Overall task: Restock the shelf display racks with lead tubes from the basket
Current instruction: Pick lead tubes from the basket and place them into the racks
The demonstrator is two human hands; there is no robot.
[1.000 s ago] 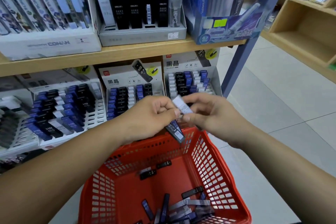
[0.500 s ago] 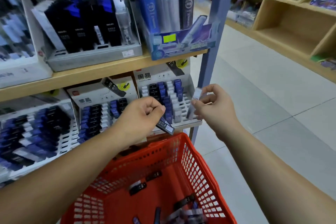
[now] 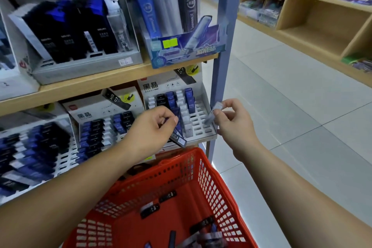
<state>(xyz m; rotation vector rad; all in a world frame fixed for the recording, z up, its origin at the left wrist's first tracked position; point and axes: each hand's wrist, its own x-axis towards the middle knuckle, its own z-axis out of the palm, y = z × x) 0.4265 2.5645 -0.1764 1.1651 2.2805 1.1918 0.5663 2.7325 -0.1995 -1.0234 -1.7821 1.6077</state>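
1. Our left hand (image 3: 153, 127) is clenched round a dark blue tube (image 3: 178, 137). The tube's lower end pokes out below the fist, above the far rim of the red basket (image 3: 217, 187). We cannot tell whether the fist hides more tubes.
2. Our right hand (image 3: 231, 125) pinches a pale tube (image 3: 213, 113) near its top, between thumb and forefinger. Its lower end slants down over the empty right-hand rows of the white slotted rack (image 3: 199, 134).
3. More loose tubes (image 3: 150, 210) lie on the basket floor, well apart from both hands.
4. We judge these tubes to be light, stiff, smooth plastic. They take no effort to lift but can slip or twist in a slack pinch.
5. We think the best hold is on the flat faces of the upper part. That leaves the lower end free to enter a slot.
6. The slots look narrow and the filled rows stand close together. A tube should therefore probably go in straight, as a tilted one may jam or knock its neighbours.
7. A fistful seems harder to control than a single tube, so we would feed them across one at a time.
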